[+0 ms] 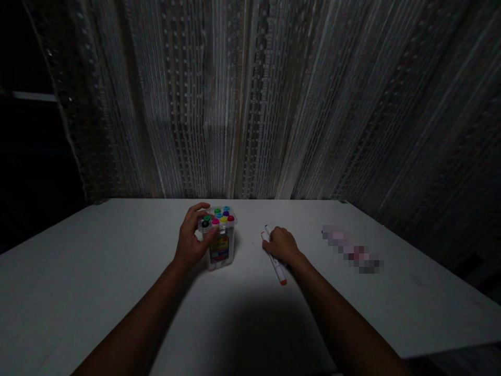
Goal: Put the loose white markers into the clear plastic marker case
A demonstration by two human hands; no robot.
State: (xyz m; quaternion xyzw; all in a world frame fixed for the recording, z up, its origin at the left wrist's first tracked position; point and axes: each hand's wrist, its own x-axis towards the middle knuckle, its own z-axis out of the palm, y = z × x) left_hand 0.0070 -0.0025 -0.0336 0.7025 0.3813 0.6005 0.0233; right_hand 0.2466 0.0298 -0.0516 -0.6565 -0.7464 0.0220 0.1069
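My left hand [193, 237] is wrapped round the upper left side of a clear plastic marker box [221, 249], thumb across its front rim. The box stands upright on the white table, its lid not covering the markers, and several caps [219, 215] in green, blue, pink, yellow, red and black show at the top. To the right, my right hand [282, 244] is closed over a white marker with a dark end [267, 228]; its fingers hide most of it. Beside that, a white marker with an orange-red end [278, 270] lies slanted on the table, partly under the fingers.
The white table [129, 266] reaches back to a striped, dotted curtain [235, 104]. On the right of the table lies a long pinkish thing [350, 249], blurred into blocks. The room is dim, and my shadow falls across the front of the table.
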